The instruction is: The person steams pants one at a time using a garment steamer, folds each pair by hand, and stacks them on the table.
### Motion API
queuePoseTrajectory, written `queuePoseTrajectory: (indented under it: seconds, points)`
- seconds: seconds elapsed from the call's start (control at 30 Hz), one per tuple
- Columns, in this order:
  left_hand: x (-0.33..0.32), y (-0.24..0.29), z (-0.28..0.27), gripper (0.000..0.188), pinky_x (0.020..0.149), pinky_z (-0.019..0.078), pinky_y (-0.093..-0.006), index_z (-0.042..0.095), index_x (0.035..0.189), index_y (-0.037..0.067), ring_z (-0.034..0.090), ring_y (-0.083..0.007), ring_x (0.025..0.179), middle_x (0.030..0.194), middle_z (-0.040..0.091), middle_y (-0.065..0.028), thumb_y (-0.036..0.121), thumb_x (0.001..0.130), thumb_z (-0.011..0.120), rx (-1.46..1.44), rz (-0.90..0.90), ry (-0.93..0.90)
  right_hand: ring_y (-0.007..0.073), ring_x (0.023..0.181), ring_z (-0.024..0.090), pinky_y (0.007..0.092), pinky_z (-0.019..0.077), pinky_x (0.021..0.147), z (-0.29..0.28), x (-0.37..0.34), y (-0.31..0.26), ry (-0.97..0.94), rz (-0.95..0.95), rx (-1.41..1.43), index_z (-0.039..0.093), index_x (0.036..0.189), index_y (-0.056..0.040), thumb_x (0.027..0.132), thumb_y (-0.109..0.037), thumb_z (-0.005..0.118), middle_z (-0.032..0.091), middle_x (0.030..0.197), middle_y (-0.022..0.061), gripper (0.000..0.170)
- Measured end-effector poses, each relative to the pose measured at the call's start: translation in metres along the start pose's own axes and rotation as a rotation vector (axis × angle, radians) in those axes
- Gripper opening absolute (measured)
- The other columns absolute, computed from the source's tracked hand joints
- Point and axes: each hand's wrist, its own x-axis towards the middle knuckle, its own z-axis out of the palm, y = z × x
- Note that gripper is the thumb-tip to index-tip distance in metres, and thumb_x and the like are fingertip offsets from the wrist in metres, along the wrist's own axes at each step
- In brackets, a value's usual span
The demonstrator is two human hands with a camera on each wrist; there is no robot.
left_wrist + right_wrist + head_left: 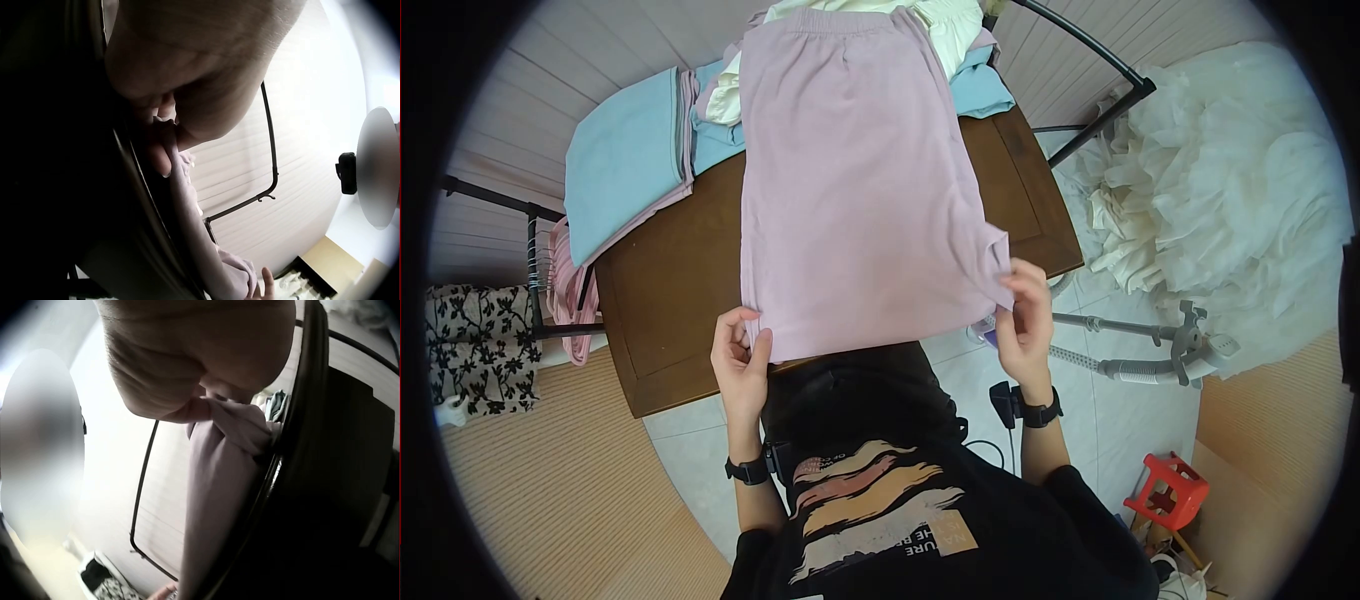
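One lilac garment, edge between left hand and right hand

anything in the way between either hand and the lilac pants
Nothing visible stands between them: the left hand pinches the lilac pants directly at the near left corner, and the right hand pinches the near right corner.

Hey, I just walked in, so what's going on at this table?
A person is handling a lilac garment spread flat across the table. The left hand pinches its near left corner and the right hand its near right corner, where the cloth is bunched up. The gathered waistband lies at the far end, over other clothes. A folded blue-topped stack sits to the left.
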Motion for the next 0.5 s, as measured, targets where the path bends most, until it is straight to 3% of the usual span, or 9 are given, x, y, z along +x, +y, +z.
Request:
queuePoseTrajectory:
  seconds: [0.03,0.07,0.13,0.17,0.3,0.37,0.4,0.47,0.5]
  points:
    - [0.001,-0.001,-0.001,0.029,0.084,0.0433,-0.0186,0.056,0.120,0.003,0.058,-0.0060,0.101,0.110,0.063,-0.0018,-0.012,0.096,0.060,0.027,0.006,0.002,0.0299,0.110,0.063,0.0385,0.0544,0.089,-0.002,0.003,-0.005,0.017,-0.137,-0.298,0.065,0.119,-0.0023,0.078,0.018,0.060,0.058,0.127,0.0169,0.046]
    - [0.001,-0.003,-0.002,0.028,0.082,0.0459,-0.0189,0.056,0.120,0.003,0.059,-0.0055,0.097,0.108,0.064,-0.0017,-0.012,0.097,0.060,0.055,0.011,0.006,0.0299,0.110,0.063,0.0385,0.0544,0.089,-0.006,0.009,-0.011,0.015,-0.137,-0.299,0.065,0.119,-0.0023,0.078,0.018,0.060,0.058,0.127,0.0169,0.046]
    - [0.001,-0.007,-0.006,0.028,0.076,0.0489,-0.0193,0.056,0.121,0.003,0.059,-0.0045,0.091,0.105,0.064,-0.0016,-0.011,0.097,0.060,0.015,-0.003,-0.003,0.0340,0.094,0.067,0.0415,0.0568,0.079,-0.015,0.024,-0.016,-0.103,-0.676,-0.613,0.066,0.116,-0.0048,0.075,0.015,0.064,0.063,0.114,0.0161,0.046]
    - [0.001,-0.009,-0.007,0.028,0.071,0.0519,-0.0197,0.055,0.121,0.003,0.060,-0.0035,0.085,0.103,0.065,-0.0015,-0.011,0.098,0.059,-0.023,-0.016,-0.013,0.0345,0.086,0.067,0.0432,0.0575,0.070,-0.017,0.028,-0.015,-0.055,-0.792,-0.634,0.067,0.116,-0.0072,0.072,0.013,0.068,0.064,0.113,0.0151,0.048]
    - [0.002,0.007,0.004,0.026,0.063,0.0379,-0.0171,0.056,0.119,0.004,0.044,-0.0008,0.072,0.090,0.055,0.0043,-0.011,0.097,0.060,-0.055,-0.029,0.035,0.0303,0.094,0.068,0.0386,0.0574,0.079,-0.008,0.024,-0.009,0.031,-0.727,-0.607,0.063,0.124,-0.0051,0.075,0.017,0.063,0.064,0.115,0.0149,0.054]
    - [0.001,0.012,0.007,0.026,0.062,0.0491,-0.0186,0.055,0.120,0.003,0.054,-0.0022,0.078,0.095,0.063,-0.0001,-0.011,0.098,0.058,-0.083,-0.045,0.041,0.0240,0.104,0.067,0.0328,0.0540,0.090,0.002,0.014,-0.009,0.121,0.002,-0.137,0.050,0.140,-0.0029,0.080,0.019,0.051,0.062,0.121,0.0144,0.064]
    - [0.001,0.010,0.004,0.026,0.062,0.0491,-0.0186,0.055,0.120,0.003,0.054,-0.0022,0.078,0.095,0.063,-0.0001,-0.011,0.098,0.058,-0.084,-0.044,0.042,0.0240,0.104,0.067,0.0328,0.0540,0.090,0.000,0.010,-0.008,0.121,0.002,-0.138,0.050,0.140,-0.0029,0.080,0.019,0.051,0.062,0.121,0.0144,0.064]
    - [0.002,0.004,-0.002,0.026,0.063,0.0563,-0.0210,0.054,0.121,0.002,0.062,-0.0050,0.085,0.103,0.068,-0.0043,-0.011,0.098,0.057,-0.101,-0.022,-0.025,0.0197,0.111,0.064,0.0283,0.0496,0.095,-0.007,0.007,-0.006,0.087,0.367,0.191,0.035,0.151,-0.0010,0.085,0.018,0.042,0.059,0.126,0.0146,0.069]
    - [0.001,0.007,0.000,0.026,0.063,0.0563,-0.0210,0.054,0.121,0.002,0.062,-0.0050,0.085,0.103,0.068,-0.0043,-0.011,0.098,0.057,-0.101,-0.024,-0.023,0.0190,0.111,0.064,0.0277,0.0493,0.093,-0.006,0.006,-0.008,0.095,0.345,0.190,0.032,0.153,-0.0019,0.087,0.014,0.046,0.057,0.130,0.0150,0.069]
